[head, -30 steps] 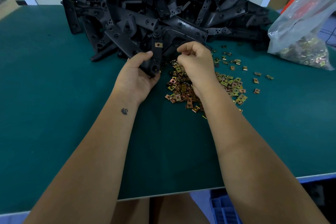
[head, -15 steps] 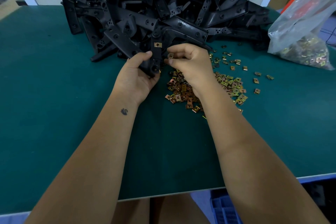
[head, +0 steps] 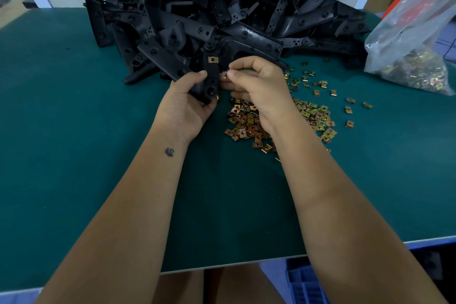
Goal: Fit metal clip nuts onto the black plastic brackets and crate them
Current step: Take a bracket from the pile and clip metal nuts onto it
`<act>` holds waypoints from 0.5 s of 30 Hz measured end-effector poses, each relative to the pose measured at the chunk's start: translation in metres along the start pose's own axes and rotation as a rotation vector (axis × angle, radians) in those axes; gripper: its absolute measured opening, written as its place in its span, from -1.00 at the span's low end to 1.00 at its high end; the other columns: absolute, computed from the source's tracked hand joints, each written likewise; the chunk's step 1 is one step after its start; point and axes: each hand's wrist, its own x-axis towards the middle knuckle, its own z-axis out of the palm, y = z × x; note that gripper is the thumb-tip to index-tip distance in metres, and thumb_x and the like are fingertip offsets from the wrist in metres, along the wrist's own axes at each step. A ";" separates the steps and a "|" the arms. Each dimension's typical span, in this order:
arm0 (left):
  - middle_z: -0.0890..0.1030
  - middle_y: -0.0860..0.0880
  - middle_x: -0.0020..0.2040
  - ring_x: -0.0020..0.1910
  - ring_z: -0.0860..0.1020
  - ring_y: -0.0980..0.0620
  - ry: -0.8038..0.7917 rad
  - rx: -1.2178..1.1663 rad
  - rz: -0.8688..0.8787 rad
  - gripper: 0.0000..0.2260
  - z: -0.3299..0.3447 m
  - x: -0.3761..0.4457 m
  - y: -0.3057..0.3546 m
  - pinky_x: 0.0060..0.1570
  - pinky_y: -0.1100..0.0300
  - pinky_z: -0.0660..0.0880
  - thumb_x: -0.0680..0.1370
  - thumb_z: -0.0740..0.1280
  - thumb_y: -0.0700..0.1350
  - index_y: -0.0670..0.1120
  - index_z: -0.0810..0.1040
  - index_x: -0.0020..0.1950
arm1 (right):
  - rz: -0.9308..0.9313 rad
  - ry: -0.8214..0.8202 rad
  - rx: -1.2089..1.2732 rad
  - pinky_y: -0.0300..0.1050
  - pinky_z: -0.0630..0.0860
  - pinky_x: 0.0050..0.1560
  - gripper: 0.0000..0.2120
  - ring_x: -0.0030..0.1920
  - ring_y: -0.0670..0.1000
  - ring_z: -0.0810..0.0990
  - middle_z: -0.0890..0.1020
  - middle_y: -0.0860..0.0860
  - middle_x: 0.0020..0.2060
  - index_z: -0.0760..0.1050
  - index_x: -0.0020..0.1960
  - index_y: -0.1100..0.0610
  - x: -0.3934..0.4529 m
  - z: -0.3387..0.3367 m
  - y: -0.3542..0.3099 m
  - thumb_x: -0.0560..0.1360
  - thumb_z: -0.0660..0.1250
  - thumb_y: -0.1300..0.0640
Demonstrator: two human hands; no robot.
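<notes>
While your left hand (head: 187, 103) grips the black plastic bracket (head: 211, 76) at frame centre, your right hand (head: 256, 81) pinches a brass-coloured metal clip nut (head: 224, 75) at its edge; next, likely slide it on squarely.

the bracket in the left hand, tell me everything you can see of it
The bracket is a narrow black plastic arm with moulded holes, held roughly upright in front of the bracket pile. The left hand grips its lower end. One brass-coloured clip nut already sits near its top; the right hand pinches a second nut at its right edge.
</notes>
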 end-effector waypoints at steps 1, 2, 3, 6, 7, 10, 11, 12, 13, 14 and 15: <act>0.60 -0.05 0.13 -0.07 0.59 0.04 -0.004 -0.002 0.009 -0.67 0.000 0.000 0.000 -0.27 0.23 0.54 0.56 0.28 -0.28 -0.08 0.38 0.30 | 0.006 -0.013 0.004 -0.11 0.60 -0.06 -0.90 -0.14 -0.04 0.71 0.72 -0.02 -0.20 0.56 -0.06 0.09 0.000 0.000 -0.001 0.51 0.40 0.28; 0.59 -0.07 0.16 -0.06 0.60 0.03 -0.010 0.000 0.017 -0.63 0.000 0.000 0.000 -0.25 0.22 0.54 0.56 0.27 -0.30 -0.09 0.36 0.34 | 0.015 -0.023 0.011 -0.14 0.58 -0.09 -0.89 -0.15 -0.06 0.70 0.72 -0.04 -0.22 0.57 -0.06 0.08 0.000 0.001 -0.001 0.50 0.41 0.27; 0.58 -0.08 0.19 -0.05 0.60 0.03 -0.016 0.008 0.023 -0.58 0.000 -0.001 0.000 -0.23 0.21 0.55 0.55 0.26 -0.31 -0.09 0.34 0.40 | 0.027 -0.028 0.023 -0.17 0.57 -0.13 -0.88 -0.16 -0.07 0.69 0.72 -0.04 -0.23 0.57 -0.06 0.08 0.000 0.001 -0.001 0.49 0.42 0.28; 0.55 -0.13 0.33 0.06 0.58 -0.01 -0.029 0.024 0.028 -0.46 0.000 -0.001 -0.001 -0.15 0.18 0.57 0.55 0.22 -0.34 -0.16 0.25 0.54 | 0.074 -0.030 0.065 -0.22 0.54 -0.21 -0.87 -0.18 -0.06 0.68 0.71 -0.04 -0.24 0.57 -0.05 0.10 0.000 0.002 -0.001 0.47 0.44 0.29; 0.53 -0.14 0.36 0.09 0.57 -0.03 -0.038 0.016 0.032 -0.45 0.001 -0.002 -0.001 -0.12 0.17 0.57 0.55 0.21 -0.35 -0.17 0.23 0.55 | 0.089 -0.029 0.081 -0.23 0.53 -0.24 -0.87 -0.19 -0.06 0.68 0.71 -0.03 -0.25 0.58 -0.05 0.10 0.000 0.002 -0.001 0.47 0.44 0.29; 0.57 -0.14 0.25 0.05 0.59 -0.03 -0.083 -0.009 0.049 -0.47 0.001 -0.003 -0.001 -0.08 0.15 0.59 0.54 0.19 -0.38 -0.16 0.27 0.52 | 0.113 -0.035 0.129 -0.23 0.53 -0.26 -0.86 -0.23 -0.04 0.67 0.70 0.01 -0.23 0.58 -0.04 0.12 0.000 0.002 -0.001 0.46 0.44 0.31; 0.58 -0.13 0.21 0.04 0.60 -0.03 -0.096 -0.010 0.055 -0.47 0.001 -0.003 -0.001 -0.06 0.15 0.59 0.54 0.19 -0.39 -0.15 0.28 0.51 | 0.117 -0.039 0.140 -0.23 0.53 -0.27 -0.86 -0.24 -0.05 0.67 0.70 0.02 -0.23 0.58 -0.04 0.12 0.000 0.003 -0.001 0.46 0.44 0.31; 0.58 -0.13 0.20 0.06 0.60 -0.04 -0.107 -0.009 0.059 -0.47 0.000 -0.003 -0.001 -0.03 0.14 0.59 0.54 0.19 -0.39 -0.14 0.28 0.50 | 0.121 -0.044 0.152 -0.23 0.53 -0.27 -0.85 -0.25 -0.05 0.66 0.69 0.03 -0.23 0.58 -0.04 0.13 0.000 0.003 -0.001 0.46 0.44 0.32; 0.57 -0.14 0.21 0.08 0.59 -0.05 -0.113 -0.009 0.062 -0.47 -0.001 -0.002 -0.001 0.00 0.13 0.59 0.54 0.19 -0.39 -0.14 0.29 0.50 | 0.124 -0.049 0.165 -0.23 0.53 -0.28 -0.85 -0.26 -0.05 0.66 0.69 0.03 -0.23 0.57 -0.03 0.13 0.000 0.003 -0.001 0.46 0.44 0.32; 0.57 -0.15 0.23 0.11 0.59 -0.07 -0.118 -0.007 0.064 -0.48 -0.002 -0.001 -0.001 0.03 0.12 0.59 0.54 0.20 -0.39 -0.13 0.30 0.49 | 0.129 -0.052 0.177 -0.23 0.53 -0.28 -0.85 -0.27 -0.05 0.65 0.68 0.04 -0.23 0.57 -0.03 0.14 0.000 0.004 -0.001 0.46 0.43 0.33; 0.58 -0.14 0.22 0.11 0.59 -0.07 -0.120 0.001 0.066 -0.52 -0.003 -0.001 -0.001 0.03 0.12 0.59 0.54 0.21 -0.38 -0.11 0.33 0.45 | 0.133 -0.054 0.188 -0.23 0.53 -0.28 -0.85 -0.27 -0.05 0.65 0.68 0.04 -0.22 0.57 -0.03 0.14 0.000 0.004 -0.001 0.47 0.43 0.33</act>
